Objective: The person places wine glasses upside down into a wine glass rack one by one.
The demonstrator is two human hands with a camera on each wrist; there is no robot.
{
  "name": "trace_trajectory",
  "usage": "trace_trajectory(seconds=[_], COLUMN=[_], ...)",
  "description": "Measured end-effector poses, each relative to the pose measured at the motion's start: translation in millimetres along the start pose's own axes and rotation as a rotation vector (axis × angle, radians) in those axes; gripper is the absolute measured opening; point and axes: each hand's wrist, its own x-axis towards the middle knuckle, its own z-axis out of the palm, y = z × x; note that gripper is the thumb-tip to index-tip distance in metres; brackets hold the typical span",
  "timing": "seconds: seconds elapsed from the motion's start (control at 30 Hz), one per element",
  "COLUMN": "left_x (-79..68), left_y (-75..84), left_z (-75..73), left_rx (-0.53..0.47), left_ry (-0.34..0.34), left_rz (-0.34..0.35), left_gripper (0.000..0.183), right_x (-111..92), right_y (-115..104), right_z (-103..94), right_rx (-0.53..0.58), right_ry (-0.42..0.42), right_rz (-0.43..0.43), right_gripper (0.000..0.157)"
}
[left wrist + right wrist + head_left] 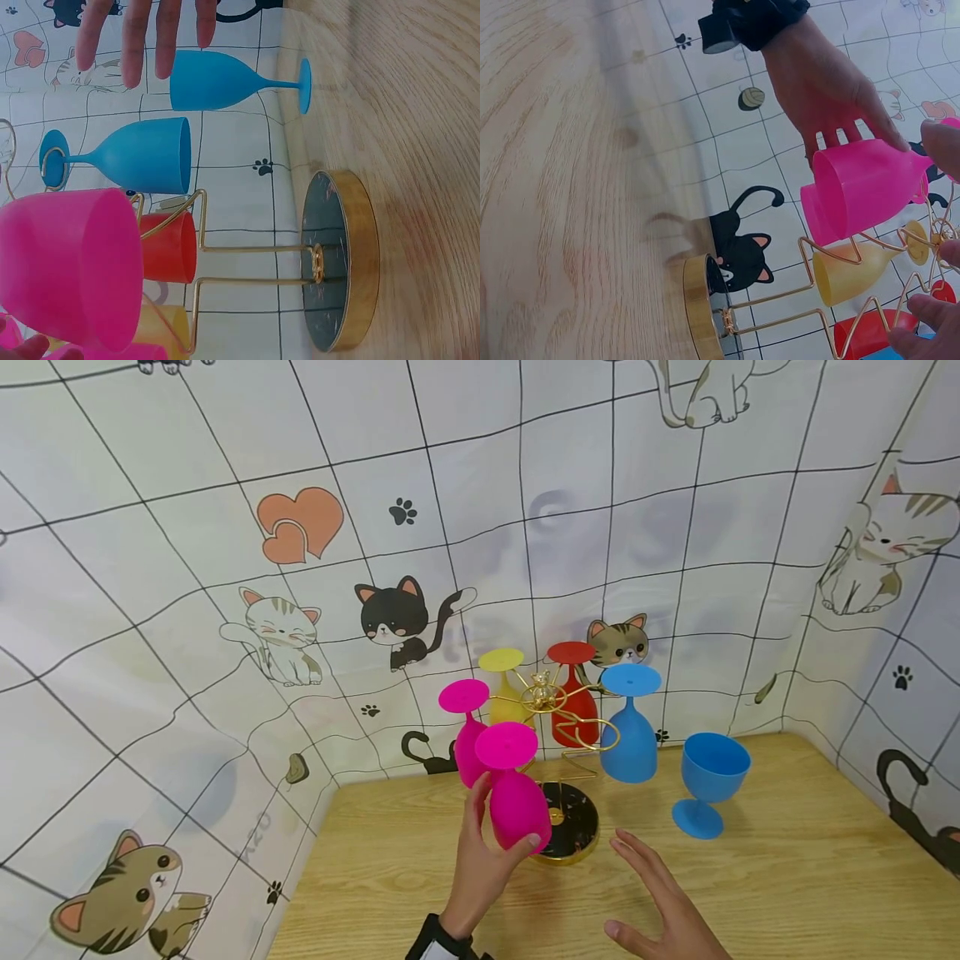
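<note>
My left hand [480,864] grips a pink plastic goblet [519,810] that is upside down, thumb near its rim and fingers along its far side. The goblet is at the front left of a gold wire rack [543,697]; whether its foot sits in a loop I cannot tell. Hanging upside down around the rack are another pink goblet [462,696], a yellow goblet [502,660], a red goblet [574,718] and a blue goblet [629,747]. My right hand [663,910] holds nothing, its fingers extended, right of the rack's round black base [582,818].
A second blue goblet [715,768] stands upright on the wooden table [795,877], to the right of the rack. One front wire loop [617,735] has no goblet in it. Behind the table hangs a white cat-print sheet [480,510].
</note>
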Motion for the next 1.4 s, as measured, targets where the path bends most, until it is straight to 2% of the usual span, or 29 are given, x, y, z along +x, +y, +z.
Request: trace_trajectory(seconds=[0.13,0.23,0.33,0.53,0.63,0.7,0.8,1.03,1.27,1.4], left_x=[-14.4,-27.2,-40.6,-65.1,-72.7,-75.5,-78.6,-79.8,-82.9,-85.2], left_y=[1.9,3.3,2.1,-10.5,-18.1,-22.2,-24.4,-24.3,-24.9,-24.4], left_z=[-7.3,-13.3,-17.9,-16.3,-11.9,-9.5,-7.3,-4.9,-3.1,-3.2], left_rx=[0.087,0.164,0.287,0.676,0.787,0.814,0.864,0.858,0.874,0.889], left_ry=[0.028,0.028,0.024,0.066,0.076,0.076,0.081,0.080,0.064,0.040], left_rz=[0.007,0.072,0.225,0.582,0.705,0.762,0.776,0.765,0.745,0.719], left_gripper=[0.097,0.099,0.098,0.092,0.091,0.091,0.091,0.088,0.090,0.097], right_x=[-0.9,-1.6,-2.4,-4.1,-5.7,-6.9,-8.0,-4.1,6.4,14.2], right_y=[0.5,-0.3,-1.7,-3.5,-4.6,-5.6,-6.7,-7.1,-0.6,3.8], right_z=[-0.3,-0.7,-1.2,-0.8,0.1,0.5,0.7,-9.1,-38.2,-60.0], right_rx=[-0.005,-0.001,0.005,0.009,0.020,0.025,0.026,-0.003,-0.069,-0.069], right_ry=[0.007,0.008,0.010,0.023,0.019,0.016,0.019,0.021,0.158,0.210], right_rz=[-0.008,-0.012,-0.021,-0.074,-0.077,-0.071,-0.072,-0.066,-0.174,-0.166], right_gripper=[0.077,0.077,0.077,0.079,0.078,0.077,0.076,0.083,0.102,0.104])
